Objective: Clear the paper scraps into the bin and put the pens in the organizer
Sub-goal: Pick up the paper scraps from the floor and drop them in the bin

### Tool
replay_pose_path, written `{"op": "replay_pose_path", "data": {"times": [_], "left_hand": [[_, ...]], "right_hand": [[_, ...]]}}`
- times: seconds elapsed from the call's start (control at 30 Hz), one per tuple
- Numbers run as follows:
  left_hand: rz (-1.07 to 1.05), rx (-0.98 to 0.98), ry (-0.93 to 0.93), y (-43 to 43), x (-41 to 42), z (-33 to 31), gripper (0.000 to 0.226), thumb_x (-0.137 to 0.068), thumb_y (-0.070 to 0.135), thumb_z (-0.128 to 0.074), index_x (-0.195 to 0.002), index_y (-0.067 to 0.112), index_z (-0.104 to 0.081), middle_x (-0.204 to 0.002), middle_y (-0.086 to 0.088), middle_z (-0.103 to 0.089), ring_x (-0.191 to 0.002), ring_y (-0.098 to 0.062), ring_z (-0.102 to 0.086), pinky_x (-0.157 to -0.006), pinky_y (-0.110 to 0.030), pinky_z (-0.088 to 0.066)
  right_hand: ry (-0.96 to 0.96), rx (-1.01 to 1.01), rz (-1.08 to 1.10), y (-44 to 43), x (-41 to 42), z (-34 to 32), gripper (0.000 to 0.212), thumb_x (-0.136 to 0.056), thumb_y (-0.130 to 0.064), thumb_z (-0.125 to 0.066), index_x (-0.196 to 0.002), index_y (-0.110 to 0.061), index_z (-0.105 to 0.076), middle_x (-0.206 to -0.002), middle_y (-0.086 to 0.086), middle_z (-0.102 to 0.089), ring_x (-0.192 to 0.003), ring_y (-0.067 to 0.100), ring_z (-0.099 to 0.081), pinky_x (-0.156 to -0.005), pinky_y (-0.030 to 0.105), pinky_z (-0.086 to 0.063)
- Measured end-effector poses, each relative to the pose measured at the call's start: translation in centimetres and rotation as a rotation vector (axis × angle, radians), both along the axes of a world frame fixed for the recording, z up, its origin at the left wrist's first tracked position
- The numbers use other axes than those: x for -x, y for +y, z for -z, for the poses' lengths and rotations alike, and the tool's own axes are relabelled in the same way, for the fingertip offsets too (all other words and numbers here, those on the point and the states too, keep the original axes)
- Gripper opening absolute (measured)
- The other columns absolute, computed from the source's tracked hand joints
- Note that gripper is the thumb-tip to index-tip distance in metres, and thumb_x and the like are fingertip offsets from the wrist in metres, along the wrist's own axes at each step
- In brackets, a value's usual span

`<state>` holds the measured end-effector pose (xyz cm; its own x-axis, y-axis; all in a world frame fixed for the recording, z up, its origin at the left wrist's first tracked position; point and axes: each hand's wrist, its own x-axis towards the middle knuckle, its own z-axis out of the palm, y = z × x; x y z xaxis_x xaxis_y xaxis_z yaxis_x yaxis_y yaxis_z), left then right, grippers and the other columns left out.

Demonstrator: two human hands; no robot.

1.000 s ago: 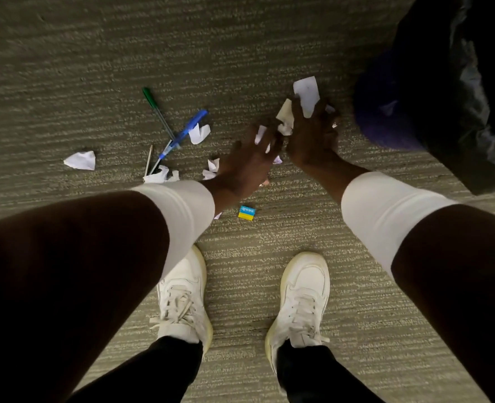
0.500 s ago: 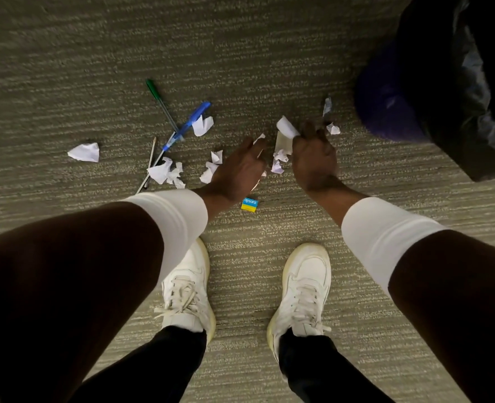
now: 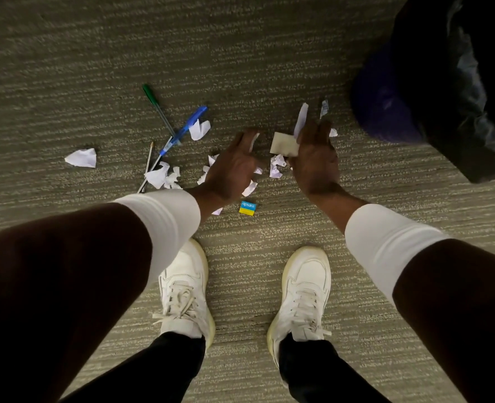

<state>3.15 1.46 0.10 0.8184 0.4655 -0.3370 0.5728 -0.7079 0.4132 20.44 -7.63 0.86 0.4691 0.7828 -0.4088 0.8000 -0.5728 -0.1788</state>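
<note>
**Paper scraps gathered at the hands, pens loose on the carpet**

Torn white paper scraps (image 3: 277,165) lie scattered on the grey-green ribbed carpet (image 3: 240,53), most of them bunched between and under the two hands. The right hand (image 3: 314,158) holds a folded cream piece of paper (image 3: 284,146) and a long white strip (image 3: 301,119) against its fingers; how tightly it grips them cannot be told. The left hand (image 3: 234,167) hovers over the scraps with fingers loosely spread, and a white edge shows by its fingertips.

To the left, more crumpled scraps (image 3: 162,177) sit beside a blue pen (image 3: 184,130), a green pen (image 3: 157,107) crossing it, and a thin pale pen or pencil (image 3: 148,157). One lone scrap (image 3: 81,157) lies well apart, further left. A small blue-and-yellow eraser box (image 3: 247,207) marked "apsara" rests near the left wrist.

A bin lined with a black bag (image 3: 458,82) stands at upper right. White sneakers (image 3: 186,289) are planted below the hands.
</note>
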Motion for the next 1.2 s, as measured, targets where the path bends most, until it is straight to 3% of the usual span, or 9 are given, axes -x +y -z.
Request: {"op": "replay_pose_path", "data": {"times": [0.07,0.17,0.23,0.43,0.53,0.67,0.83,1.03,1.2], "left_hand": [[-0.025,-0.019,-0.011,0.1,0.0,-0.1,0.020,-0.089,-0.002,-0.066,-0.089,0.008,-0.083,-0.158,-0.021,-0.043,-0.141,-0.040,-0.050,-0.090,-0.051,-0.061],[-0.013,-0.079,-0.007,0.5,-0.1,-0.4,0.023,-0.090,0.002,-0.062,-0.093,0.009,-0.083,-0.149,-0.017,-0.054,-0.134,-0.038,-0.053,-0.091,-0.048,-0.059],[-0.008,-0.123,-0.010,0.9,-0.2,-0.5,0.024,-0.093,0.003,-0.059,-0.097,0.006,-0.083,-0.143,-0.015,-0.060,-0.132,-0.037,-0.054,-0.095,-0.043,-0.056],[0.056,-0.184,0.038,1.3,-1.0,-0.3,0.028,-0.099,0.002,-0.053,-0.113,0.002,-0.077,-0.131,-0.015,-0.068,-0.125,-0.034,-0.057,-0.107,-0.038,-0.046],[-0.019,-0.206,0.031,1.0,-1.2,-0.8,0.024,-0.083,-0.004,-0.071,-0.104,0.001,-0.080,-0.104,-0.017,-0.077,-0.103,-0.035,-0.070,-0.095,-0.036,-0.056],[-0.084,-0.190,0.022,0.9,-1.0,-1.2,0.019,-0.066,-0.010,-0.080,-0.080,0.003,-0.083,-0.083,-0.018,-0.075,-0.083,-0.038,-0.073,-0.076,-0.034,-0.060],[-0.107,-0.110,-0.007,1.3,-0.5,-1.3,0.022,-0.068,-0.015,-0.071,-0.079,0.001,-0.081,-0.087,-0.021,-0.074,-0.087,-0.044,-0.069,-0.075,-0.040,-0.058],[-0.208,-0.080,0.022,1.0,-0.8,-0.6,0.013,-0.090,-0.002,-0.064,-0.092,-0.002,-0.077,-0.101,-0.022,-0.074,-0.105,-0.042,-0.065,-0.085,-0.045,-0.052],[-0.220,-0.092,-0.033,0.5,0.0,-1.2,0.008,-0.078,-0.005,-0.073,-0.080,0.000,-0.078,-0.089,-0.020,-0.072,-0.089,-0.043,-0.067,-0.072,-0.042,-0.055]], "right_hand": [[0.050,-0.017,0.006,0.1,-0.2,0.1,0.079,-0.103,-0.013,-0.064,-0.166,-0.002,-0.016,-0.167,0.035,-0.019,-0.146,0.049,-0.043,-0.114,0.050,-0.047],[0.087,-0.002,-0.056,0.5,-0.7,0.1,0.089,-0.097,-0.009,-0.070,-0.168,-0.025,-0.018,-0.172,0.022,-0.016,-0.146,0.045,-0.043,-0.111,0.051,-0.049],[0.050,0.073,-0.141,0.9,-0.5,0.2,0.084,-0.100,-0.010,-0.066,-0.166,-0.034,-0.022,-0.175,0.014,-0.009,-0.147,0.044,-0.041,-0.108,0.050,-0.053],[-0.113,0.161,-0.299,1.0,0.5,-0.4,0.051,-0.105,-0.009,-0.051,-0.155,-0.020,-0.042,-0.168,0.017,-0.029,-0.139,0.043,-0.048,-0.088,0.046,-0.058],[-0.082,0.116,-0.276,0.6,0.4,-0.7,0.041,-0.105,-0.012,-0.052,-0.146,-0.019,-0.052,-0.162,0.015,-0.037,-0.137,0.040,-0.050,-0.092,0.044,-0.057],[-0.032,0.065,-0.278,0.9,-0.5,-0.9,0.039,-0.104,-0.013,-0.056,-0.142,-0.018,-0.054,-0.154,0.013,-0.045,-0.133,0.036,-0.053,-0.098,0.045,-0.056],[0.053,-0.017,-0.191,1.8,-2.0,-0.7,0.031,-0.098,-0.008,-0.061,-0.128,-0.014,-0.065,-0.137,0.012,-0.060,-0.124,0.035,-0.061,-0.097,0.040,-0.052],[0.105,-0.027,-0.126,2.1,-1.7,0.0,0.025,-0.091,-0.005,-0.069,-0.115,-0.013,-0.070,-0.124,0.012,-0.069,-0.119,0.034,-0.064,-0.096,0.038,-0.053],[0.147,-0.108,0.065,1.7,-1.2,1.1,0.029,-0.087,-0.005,-0.074,-0.115,-0.008,-0.068,-0.121,0.013,-0.070,-0.122,0.031,-0.062,-0.100,0.036,-0.047]]}}
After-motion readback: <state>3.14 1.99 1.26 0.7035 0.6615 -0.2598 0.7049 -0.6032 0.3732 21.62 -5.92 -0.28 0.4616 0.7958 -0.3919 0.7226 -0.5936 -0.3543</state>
